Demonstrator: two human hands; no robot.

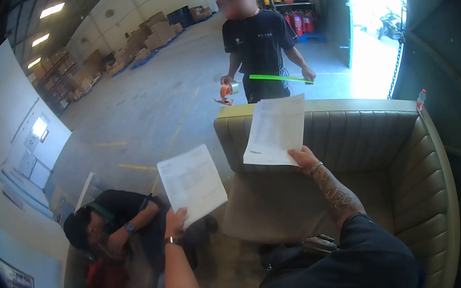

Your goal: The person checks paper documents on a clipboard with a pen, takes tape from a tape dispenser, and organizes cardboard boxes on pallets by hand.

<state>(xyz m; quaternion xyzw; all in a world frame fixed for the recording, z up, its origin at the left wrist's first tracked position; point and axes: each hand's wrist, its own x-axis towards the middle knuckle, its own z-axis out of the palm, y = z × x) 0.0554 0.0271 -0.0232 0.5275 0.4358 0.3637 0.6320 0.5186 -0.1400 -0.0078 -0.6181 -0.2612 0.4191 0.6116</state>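
My left hand [176, 222], with a watch on its wrist, grips the lower left edge of some white printed paper [194, 182]. Further right, my right hand [304, 159] is closed on the lower right corner of a stack of printed papers [276, 130], whose edges show several sheets. Both sets are held up and apart from each other, printed side toward me. The text is too small to read. The stack covers part of the seat back behind it.
A padded bench [332, 131] wraps around my right side. Behind it stands a person [259, 42] holding a tape dispenser [227, 91] and a bright green strip [280, 78]. Another person [127, 214] sits bent forward at left. A small bottle [421, 98] stands on the bench's corner ledge.
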